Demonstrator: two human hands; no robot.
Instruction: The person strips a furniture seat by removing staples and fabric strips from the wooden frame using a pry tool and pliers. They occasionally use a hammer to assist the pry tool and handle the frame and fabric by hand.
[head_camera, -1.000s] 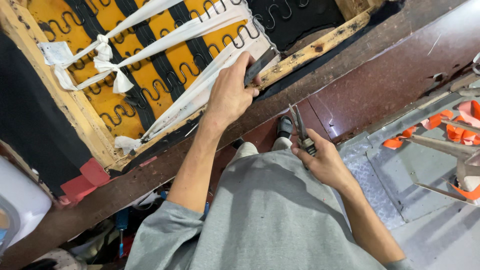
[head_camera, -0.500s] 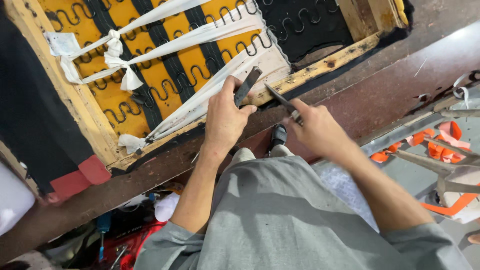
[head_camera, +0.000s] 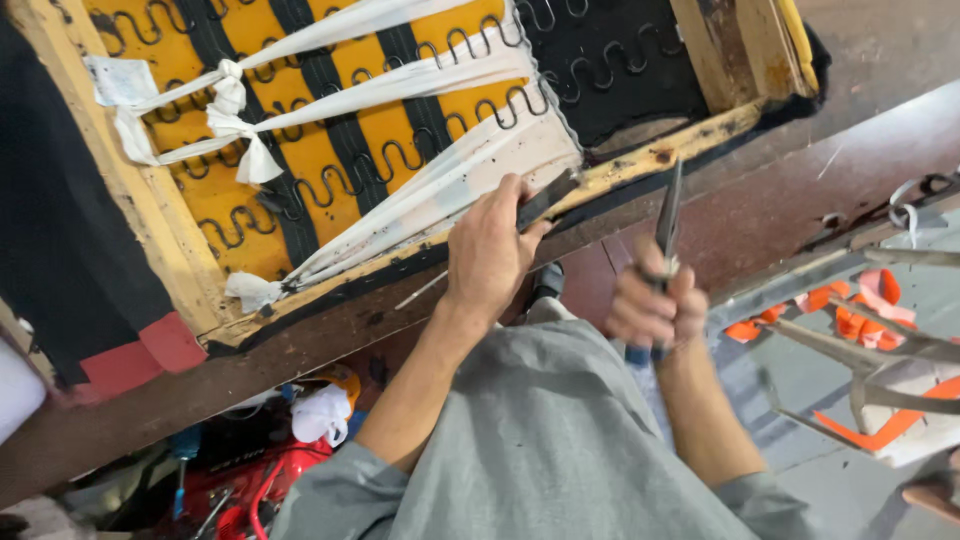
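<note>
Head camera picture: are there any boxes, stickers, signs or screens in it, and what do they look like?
White paper tag: a creased, roughly square slip on the wooden seat frame, upper left, beside the knotted white straps.
No boxes, signs or screens show.

Left hand (head_camera: 490, 255) on frame (head_camera: 640, 165); right hand (head_camera: 650, 310) beside, holding pliers (head_camera: 668, 215).

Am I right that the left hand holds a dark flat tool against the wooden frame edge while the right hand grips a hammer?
Not quite. In the head view the right hand grips long-nosed pliers, tips pointing up towards the frame, not a hammer. The rest holds: the left hand presses a dark flat tool against the wooden frame edge.
</note>
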